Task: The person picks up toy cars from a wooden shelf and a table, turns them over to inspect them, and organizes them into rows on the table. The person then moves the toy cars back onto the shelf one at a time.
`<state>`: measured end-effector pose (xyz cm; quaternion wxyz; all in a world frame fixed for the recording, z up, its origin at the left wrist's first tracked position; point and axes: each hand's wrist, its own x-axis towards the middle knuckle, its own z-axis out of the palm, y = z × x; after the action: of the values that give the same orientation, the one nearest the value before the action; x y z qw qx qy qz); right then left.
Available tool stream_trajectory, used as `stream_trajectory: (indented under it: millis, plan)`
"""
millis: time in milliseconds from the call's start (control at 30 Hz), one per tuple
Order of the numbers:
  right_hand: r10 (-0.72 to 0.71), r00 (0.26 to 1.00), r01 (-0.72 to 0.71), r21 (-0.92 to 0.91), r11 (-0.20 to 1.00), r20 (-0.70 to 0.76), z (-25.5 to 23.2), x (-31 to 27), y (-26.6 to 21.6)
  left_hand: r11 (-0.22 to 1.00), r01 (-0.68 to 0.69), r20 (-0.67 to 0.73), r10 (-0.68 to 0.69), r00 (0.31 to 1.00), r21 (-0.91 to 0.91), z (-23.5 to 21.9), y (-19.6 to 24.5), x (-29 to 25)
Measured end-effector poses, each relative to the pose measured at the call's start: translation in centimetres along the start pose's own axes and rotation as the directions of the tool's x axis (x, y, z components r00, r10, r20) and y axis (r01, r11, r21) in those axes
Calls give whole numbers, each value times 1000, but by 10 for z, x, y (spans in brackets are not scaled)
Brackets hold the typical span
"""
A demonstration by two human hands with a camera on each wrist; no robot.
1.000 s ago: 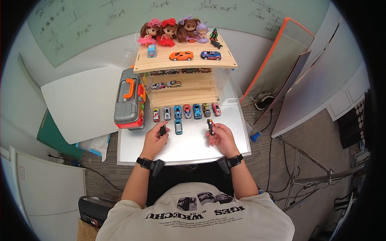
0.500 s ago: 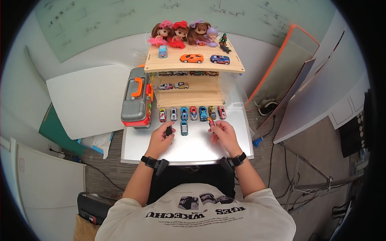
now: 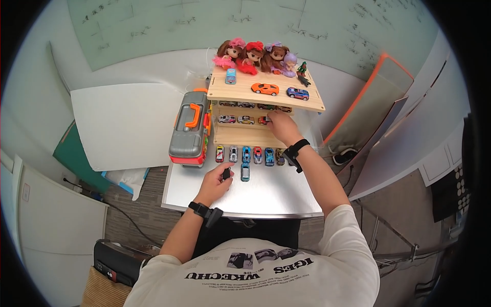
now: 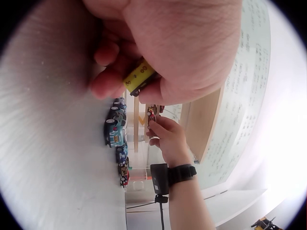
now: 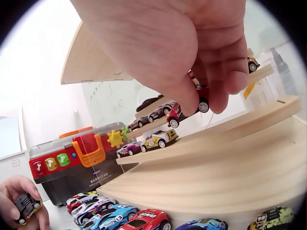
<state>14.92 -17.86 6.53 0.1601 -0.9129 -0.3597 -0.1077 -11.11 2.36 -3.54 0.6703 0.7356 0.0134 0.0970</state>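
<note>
The right hand (image 3: pixel 284 128) has carried a small red, black-wheeled toy car (image 3: pixel 263 120) up to the pale wooden tiered shelf (image 3: pixel 230 92).

Silver table (image 3: pixel 276 197), toy cars (image 3: pixel 246 154), toolbox (image 3: pixel 186 134), wooden shelf (image 3: pixel 238 92)

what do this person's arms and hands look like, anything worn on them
Both the left hand and right hand are ungloved. Off-white short sleeves leave the forearms bare. Each wrist wears a black strap with a dark, boxy device; a thin black cable hangs from the right one.
</note>
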Motion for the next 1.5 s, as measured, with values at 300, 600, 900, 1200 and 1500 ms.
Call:
stream_trajectory:
  millis: [300, 600, 900, 1200, 1500]
  plan:
    - [-12, 1000, 13, -36, 999, 23, 26, 12, 13, 999, -18, 5, 18, 1000, 42, -2, -5, 1]
    - [27, 999, -26, -59, 998, 28, 25, 10, 11, 998, -35, 11, 34, 999, 53, -2, -1, 1]
    - [-49, 993, 84, 354, 931, -107, 0, -70, -75, 1000, -8, 13, 8, 1000, 16, -2, 3, -1]
    - [62, 918, -392, 878, 275, 391, 20, -169, -128, 971, 10, -4, -11, 1000, -238, 5, 22, -9]
    - [24, 883, -465, 880, -97, 470, 19, -197, -118, 992, -124, -10, 125, 992, 37, 54, 49, -26]
